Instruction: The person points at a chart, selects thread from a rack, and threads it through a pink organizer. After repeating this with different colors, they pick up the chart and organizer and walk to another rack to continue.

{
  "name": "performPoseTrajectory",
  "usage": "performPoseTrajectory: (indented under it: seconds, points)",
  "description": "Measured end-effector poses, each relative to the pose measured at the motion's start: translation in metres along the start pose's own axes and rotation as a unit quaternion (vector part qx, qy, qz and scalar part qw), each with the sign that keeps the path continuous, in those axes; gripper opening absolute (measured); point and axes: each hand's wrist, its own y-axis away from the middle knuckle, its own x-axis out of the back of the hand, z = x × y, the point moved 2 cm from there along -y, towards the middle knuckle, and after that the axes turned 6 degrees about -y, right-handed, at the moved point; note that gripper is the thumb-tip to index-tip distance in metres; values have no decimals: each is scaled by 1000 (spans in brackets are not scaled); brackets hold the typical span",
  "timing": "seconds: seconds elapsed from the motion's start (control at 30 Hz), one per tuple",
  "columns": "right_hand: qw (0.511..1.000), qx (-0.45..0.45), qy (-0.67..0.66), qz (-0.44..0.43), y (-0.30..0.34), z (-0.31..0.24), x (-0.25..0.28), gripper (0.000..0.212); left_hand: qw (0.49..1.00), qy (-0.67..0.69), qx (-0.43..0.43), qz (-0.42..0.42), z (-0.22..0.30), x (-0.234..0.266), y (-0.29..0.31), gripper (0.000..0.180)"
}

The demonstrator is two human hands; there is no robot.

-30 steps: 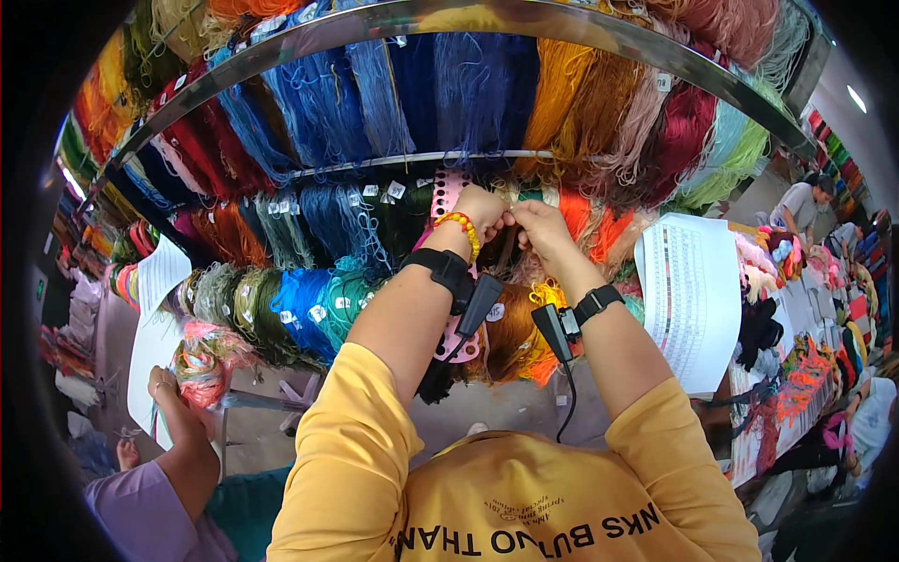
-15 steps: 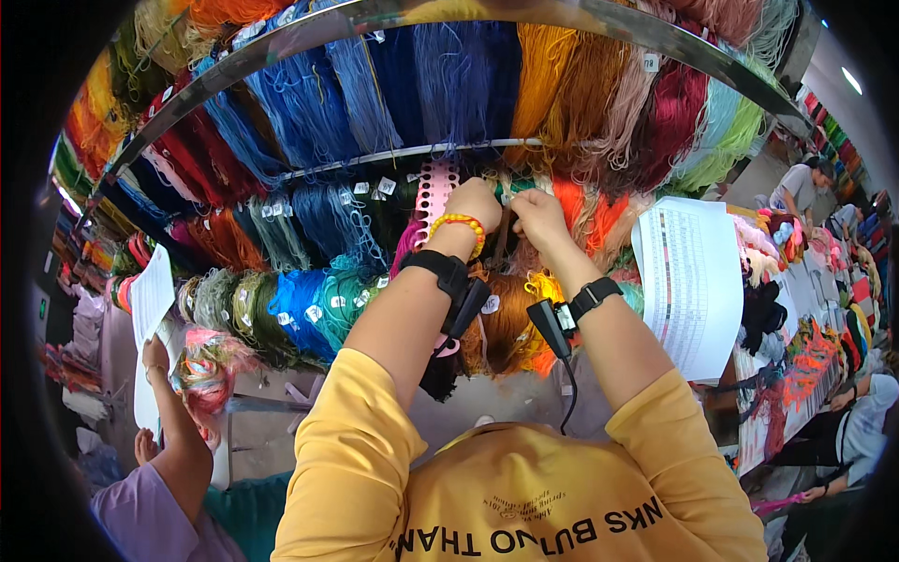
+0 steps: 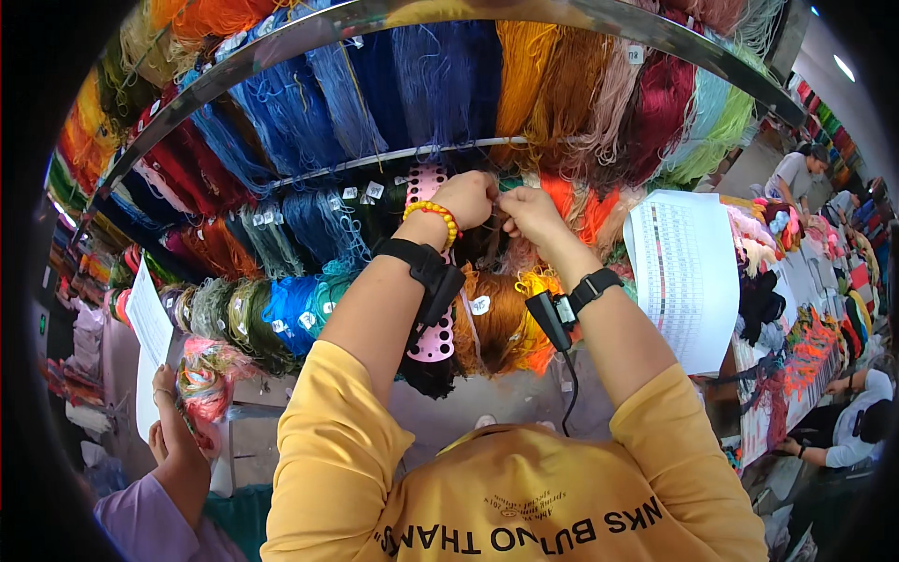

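Observation:
My left hand (image 3: 470, 199) and my right hand (image 3: 534, 215) meet in front of the middle row of hanging thread. Fingers on both are pinched, their tips almost touching; whatever lies between them is too small to make out. A pink card with punched holes (image 3: 433, 343) runs beneath my left wrist, its upper end showing beyond the hand and its lower end below the forearm. Behind my fingers hang dark hanks, mostly covered. Orange-red thread (image 3: 588, 217) hangs just right of my right hand, and brown thread (image 3: 493, 318) lies below, between my forearms.
A curved metal rail (image 3: 637, 36) and a white rod (image 3: 375, 159) cross the rack, with blue hanks (image 3: 431, 84) between. A printed sheet (image 3: 682, 281) hangs at right. On the left a person's hand (image 3: 164, 382) holds papers (image 3: 150, 323). Other people work by a thread-laden table (image 3: 796, 393).
My left hand has shifted slightly left, and both hands' fingertips have drawn closer. More of the pink card's lower end shows. The view has shifted a little.

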Motion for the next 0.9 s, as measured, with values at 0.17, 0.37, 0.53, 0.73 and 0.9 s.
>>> performPoseTrajectory:
  seconds: [0.17,0.37,0.53,0.73,0.9]
  points:
    - [1000,-21,-3,6,4,-5,8,16,969,-187,-39,-157,36,10,17,28]
    - [993,-41,-113,8,5,-15,5,14,811,-525,-75,-249,33,-18,34,19]
    - [990,-45,-131,-2,7,-20,3,11,905,-365,-66,-210,35,3,36,22]
    - [997,-28,-70,-27,6,-16,4,8,952,-293,-84,24,31,31,24,39]
    - [1000,11,23,-16,1,-6,1,6,947,-321,-22,-13,25,-1,6,65]
